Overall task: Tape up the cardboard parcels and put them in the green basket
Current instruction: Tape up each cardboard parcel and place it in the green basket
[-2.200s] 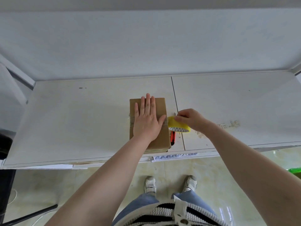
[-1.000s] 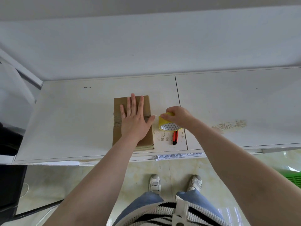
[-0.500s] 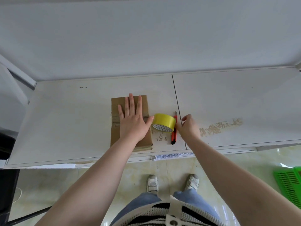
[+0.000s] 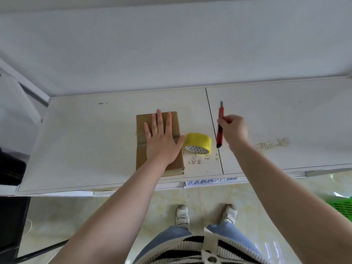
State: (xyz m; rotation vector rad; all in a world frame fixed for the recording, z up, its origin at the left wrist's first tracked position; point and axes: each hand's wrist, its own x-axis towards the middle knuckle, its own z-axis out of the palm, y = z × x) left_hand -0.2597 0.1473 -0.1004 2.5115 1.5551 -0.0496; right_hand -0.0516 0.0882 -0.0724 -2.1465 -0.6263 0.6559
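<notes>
A flat brown cardboard parcel lies on the white table near its front edge. My left hand rests flat on top of it with the fingers spread. A band of tape crosses the parcel under my palm. The yellow tape roll stands on the table right beside the parcel, touching my left thumb. My right hand is lifted above the table to the right of the roll and grips a red utility knife with its blade end pointing away from me. A corner of the green basket shows on the floor at the right edge.
A seam divides the tabletop into two panels. Scuffed residue marks the right panel, with more below the roll. A white wall rises behind the table. A dark object stands at the left edge. My feet are on the tiled floor below.
My right hand let go of the tape roll, which now sits beside the parcel, then picked up the red knife from the table and lifted it. My left hand stayed on the parcel.
</notes>
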